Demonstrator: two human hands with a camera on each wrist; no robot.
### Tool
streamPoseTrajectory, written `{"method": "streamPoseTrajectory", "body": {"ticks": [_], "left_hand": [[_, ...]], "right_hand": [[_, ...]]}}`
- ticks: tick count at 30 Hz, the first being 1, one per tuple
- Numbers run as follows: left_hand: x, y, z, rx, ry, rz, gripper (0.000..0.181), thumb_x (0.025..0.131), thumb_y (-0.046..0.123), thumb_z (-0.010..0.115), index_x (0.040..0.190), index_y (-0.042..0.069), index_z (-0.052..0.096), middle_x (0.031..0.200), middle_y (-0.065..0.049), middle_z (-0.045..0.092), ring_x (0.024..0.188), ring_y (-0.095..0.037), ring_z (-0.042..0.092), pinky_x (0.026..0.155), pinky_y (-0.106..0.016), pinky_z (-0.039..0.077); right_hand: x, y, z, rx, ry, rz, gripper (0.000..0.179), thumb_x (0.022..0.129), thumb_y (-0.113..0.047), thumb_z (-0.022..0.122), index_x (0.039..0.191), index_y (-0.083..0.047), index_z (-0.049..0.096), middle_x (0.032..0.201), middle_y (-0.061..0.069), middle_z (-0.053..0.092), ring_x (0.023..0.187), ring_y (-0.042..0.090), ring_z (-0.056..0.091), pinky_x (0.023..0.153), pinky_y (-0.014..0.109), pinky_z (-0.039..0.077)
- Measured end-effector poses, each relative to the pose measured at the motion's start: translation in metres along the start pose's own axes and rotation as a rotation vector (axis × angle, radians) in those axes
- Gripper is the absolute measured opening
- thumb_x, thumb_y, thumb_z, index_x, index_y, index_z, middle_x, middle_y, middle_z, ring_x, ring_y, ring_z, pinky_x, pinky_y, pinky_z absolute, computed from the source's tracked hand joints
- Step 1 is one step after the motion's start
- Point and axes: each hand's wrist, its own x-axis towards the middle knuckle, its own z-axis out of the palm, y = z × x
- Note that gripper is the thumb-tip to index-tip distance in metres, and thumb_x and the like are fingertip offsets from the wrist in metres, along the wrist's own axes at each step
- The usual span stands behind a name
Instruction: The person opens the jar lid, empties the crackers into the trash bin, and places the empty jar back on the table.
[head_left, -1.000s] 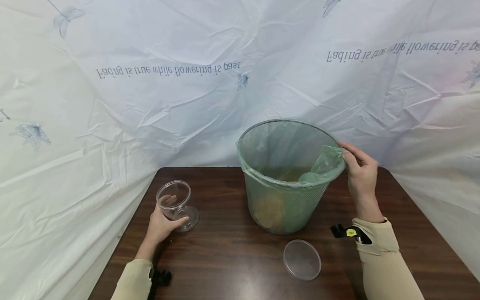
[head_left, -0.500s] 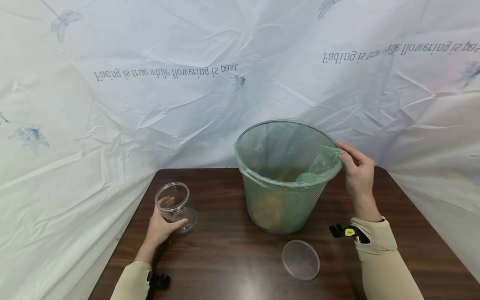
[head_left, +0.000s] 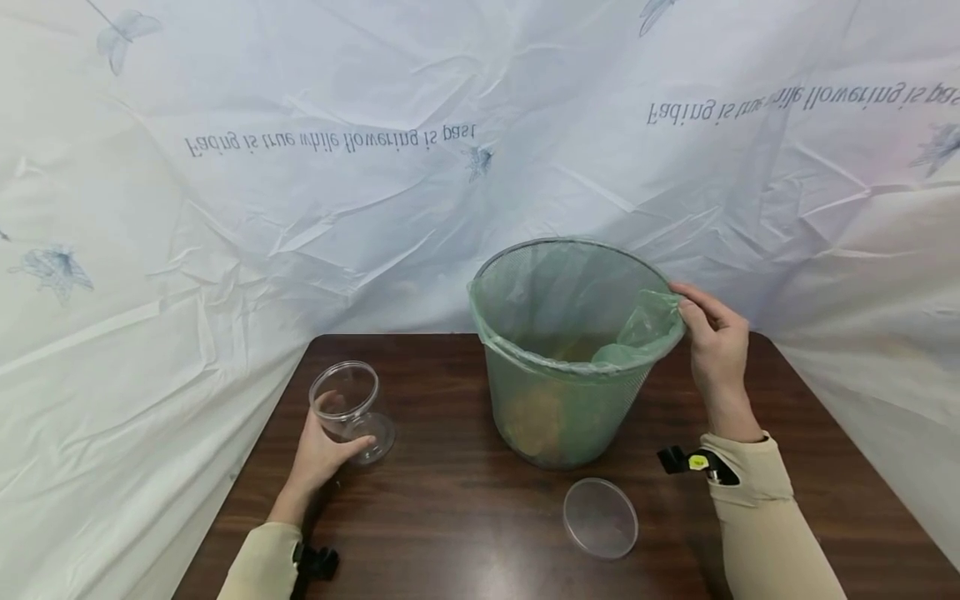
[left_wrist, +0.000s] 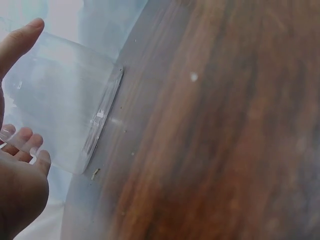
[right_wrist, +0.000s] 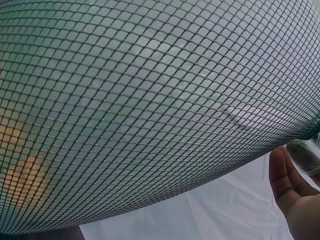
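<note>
My left hand (head_left: pixel 322 446) grips a clear plastic jar (head_left: pixel 347 390) at the left of the table, thumb on the near side and fingers behind it. In the left wrist view the jar's base (left_wrist: pixel 102 117) sits on the wood. My right hand (head_left: pixel 716 342) pinches the green plastic bag (head_left: pixel 648 321) at the right rim of a mesh wastebasket (head_left: pixel 570 400). The bag lines the basket, with a loose fold hanging inside that side. Through the mesh (right_wrist: pixel 150 110) in the right wrist view, something orange-yellow (right_wrist: pixel 27 177) shows blurred.
A round clear lid (head_left: pixel 600 518) lies flat on the dark wooden table (head_left: pixel 442 517), in front of the basket. White printed plastic sheeting (head_left: pixel 337 208) hangs behind the table and along both sides. Small crumbs (left_wrist: pixel 95 173) lie near the jar's base.
</note>
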Motion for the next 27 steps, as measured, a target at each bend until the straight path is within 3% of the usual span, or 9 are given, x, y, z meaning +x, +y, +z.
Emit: {"method": "streamPoseTrajectory", "body": {"ticks": [5, 14, 17, 19, 22, 23, 27], "left_hand": [[0.004, -0.017, 0.002, 0.058, 0.019, -0.027, 0.101, 0.062, 0.016, 0.093, 0.142, 0.006, 0.032, 0.139, -0.021, 0.048, 0.129, -0.036, 0.046, 0.107, -0.048, 0.031], [-0.001, -0.023, -0.002, 0.079, 0.010, -0.006, 0.105, 0.062, 0.018, 0.093, 0.144, 0.003, 0.030, 0.146, -0.021, 0.042, 0.133, -0.038, 0.040, 0.107, -0.056, 0.030], [-0.005, -0.012, -0.005, 0.065, -0.002, -0.011, 0.105, 0.063, 0.012, 0.092, 0.145, 0.002, 0.028, 0.148, -0.022, 0.039, 0.136, -0.038, 0.037, 0.110, -0.047, 0.030], [-0.008, 0.002, -0.008, 0.057, -0.006, 0.001, 0.104, 0.064, 0.008, 0.090, 0.146, -0.001, 0.027, 0.148, -0.025, 0.038, 0.137, -0.040, 0.035, 0.111, -0.029, 0.031], [-0.008, 0.004, -0.014, 0.035, -0.015, 0.027, 0.104, 0.065, 0.005, 0.089, 0.147, -0.004, 0.024, 0.147, -0.028, 0.036, 0.138, -0.042, 0.034, 0.103, -0.004, 0.027], [-0.008, 0.002, -0.015, 0.039, -0.017, 0.041, 0.105, 0.066, 0.006, 0.089, 0.147, -0.004, 0.024, 0.147, -0.028, 0.036, 0.137, -0.042, 0.034, 0.101, -0.001, 0.026], [-0.004, -0.010, -0.021, 0.056, -0.007, 0.072, 0.108, 0.064, 0.008, 0.091, 0.149, 0.002, 0.025, 0.148, -0.022, 0.038, 0.134, -0.039, 0.038, 0.107, -0.010, 0.027]], "right_hand": [[0.001, -0.001, 0.000, 0.014, 0.006, -0.006, 0.026, 0.096, -0.011, 0.058, 0.116, 0.001, 0.070, 0.113, -0.002, 0.067, 0.040, 0.007, 0.016, 0.040, 0.028, 0.019], [0.000, -0.001, 0.000, -0.005, -0.012, -0.008, 0.027, 0.096, -0.013, 0.059, 0.117, 0.002, 0.069, 0.115, -0.005, 0.067, 0.042, 0.008, 0.015, 0.041, 0.028, 0.020], [0.000, -0.001, 0.000, -0.027, -0.007, -0.013, 0.027, 0.096, -0.014, 0.059, 0.117, 0.001, 0.070, 0.112, -0.006, 0.068, 0.041, 0.008, 0.016, 0.041, 0.028, 0.021], [0.000, -0.001, 0.000, -0.042, -0.002, -0.011, 0.027, 0.097, -0.015, 0.059, 0.117, -0.001, 0.070, 0.112, -0.006, 0.068, 0.041, 0.008, 0.016, 0.041, 0.027, 0.022], [0.000, -0.002, -0.001, -0.037, 0.001, -0.005, 0.027, 0.097, -0.015, 0.059, 0.117, -0.001, 0.070, 0.112, -0.007, 0.068, 0.041, 0.008, 0.015, 0.042, 0.027, 0.022], [0.000, -0.002, -0.001, -0.037, 0.001, -0.005, 0.028, 0.097, -0.015, 0.059, 0.117, -0.001, 0.070, 0.112, -0.007, 0.068, 0.041, 0.008, 0.015, 0.042, 0.027, 0.022], [0.000, -0.003, -0.001, -0.037, -0.002, -0.008, 0.028, 0.097, -0.016, 0.059, 0.118, -0.001, 0.070, 0.111, -0.007, 0.067, 0.041, 0.008, 0.015, 0.042, 0.027, 0.022]]}}
